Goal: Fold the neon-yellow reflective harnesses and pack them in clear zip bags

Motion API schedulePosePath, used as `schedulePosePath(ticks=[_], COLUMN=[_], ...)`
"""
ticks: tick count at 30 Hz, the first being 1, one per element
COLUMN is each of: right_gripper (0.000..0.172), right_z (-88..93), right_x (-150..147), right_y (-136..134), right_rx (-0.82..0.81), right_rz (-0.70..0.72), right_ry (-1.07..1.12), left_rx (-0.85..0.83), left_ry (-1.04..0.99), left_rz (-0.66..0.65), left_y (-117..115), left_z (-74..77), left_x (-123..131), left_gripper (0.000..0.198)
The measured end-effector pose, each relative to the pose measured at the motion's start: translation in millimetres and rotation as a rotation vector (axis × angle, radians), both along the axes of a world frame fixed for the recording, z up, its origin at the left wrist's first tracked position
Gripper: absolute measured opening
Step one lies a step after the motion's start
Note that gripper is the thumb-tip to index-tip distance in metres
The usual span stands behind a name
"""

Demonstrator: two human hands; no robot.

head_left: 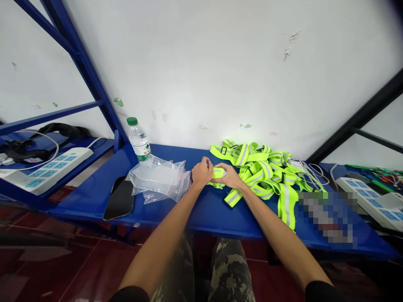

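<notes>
centrally, two hands meet above a blue table [217,218], with a bundle [218,173] of yellow reflective strap between them, just left of the heap [262,172] of like straps. the right hand [229,175] is closed about the bundle's right end, held between thumb and fingers. the left hand [203,171] lies at the left end, back upward and fingers curled in; its fingertips are hidden, so whether they pinch the strap cannot be told. a little yellow strap shows below the hands, near side.

for good handling, judged from this pose, one hand should keep the layers pressed together while the other shifts its hold, since webbing of this kind probably springs apart when both let go. edges are best kept in line and tension even, so that the silver stripe lies flat and the bundle stays compact. a twist would likely make it bulky. the right forearm passes close by the heap's near left end; a raised elbow would lessen the risk of dragging loose loops. a buckle [223,150] at the heap's far left could likewise catch on neighbouring straps.

to the left lie clear bags [160,178], near the left hand; beyond them stand a bottle [138,140], far, and a dark phone [119,199], near.
</notes>
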State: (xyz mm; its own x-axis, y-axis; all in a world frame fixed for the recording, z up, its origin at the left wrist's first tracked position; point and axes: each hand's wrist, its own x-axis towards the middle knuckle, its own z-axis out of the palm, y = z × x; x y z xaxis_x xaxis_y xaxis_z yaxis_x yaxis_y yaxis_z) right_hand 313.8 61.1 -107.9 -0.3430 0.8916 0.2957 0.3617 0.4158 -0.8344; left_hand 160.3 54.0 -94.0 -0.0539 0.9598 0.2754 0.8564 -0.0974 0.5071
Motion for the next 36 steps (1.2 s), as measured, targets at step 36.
schedulePosePath(ticks=[36], right_gripper=[0.056], right_z=[2.5], right_x=[26], right_y=[-4], right_rx=[-0.112], right_rz=[-0.389], right_ry=[0.328], left_rx=[-0.04], left_ry=[-0.37], left_rz=[-0.025], left_y=[16], left_z=[-20.1], left_x=[-43], left_gripper=[0.016])
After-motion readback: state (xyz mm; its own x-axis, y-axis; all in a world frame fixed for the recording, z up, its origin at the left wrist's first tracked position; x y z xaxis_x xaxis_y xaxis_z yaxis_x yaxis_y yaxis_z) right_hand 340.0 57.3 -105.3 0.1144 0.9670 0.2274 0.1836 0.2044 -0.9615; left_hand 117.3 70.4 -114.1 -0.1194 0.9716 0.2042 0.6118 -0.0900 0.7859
